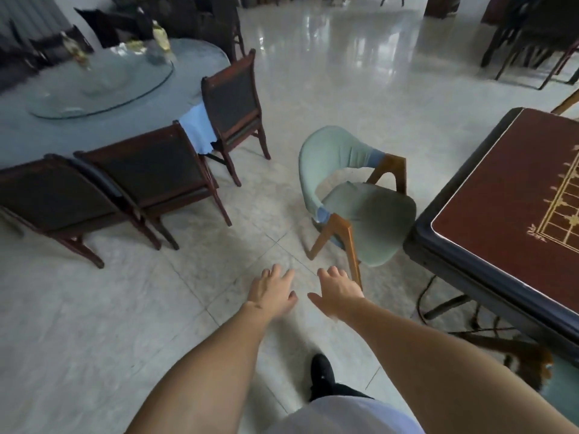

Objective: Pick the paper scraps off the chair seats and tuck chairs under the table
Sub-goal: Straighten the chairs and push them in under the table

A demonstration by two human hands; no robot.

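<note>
Both hands reach forward empty, left hand point(272, 292) and right hand point(337, 291) with fingers loosely spread, touching nothing; just beyond the right hand stands the green chair point(360, 211).

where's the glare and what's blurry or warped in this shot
Head view: window glare streaks the glossy pale tiled floor at the top; the bottles on the round glass-topped table are smeared by blur; wide-angle distortion bows the square dark-red table at the frame edge.

An armchair point(357, 198) stands left of the square table point(507, 208).
</note>
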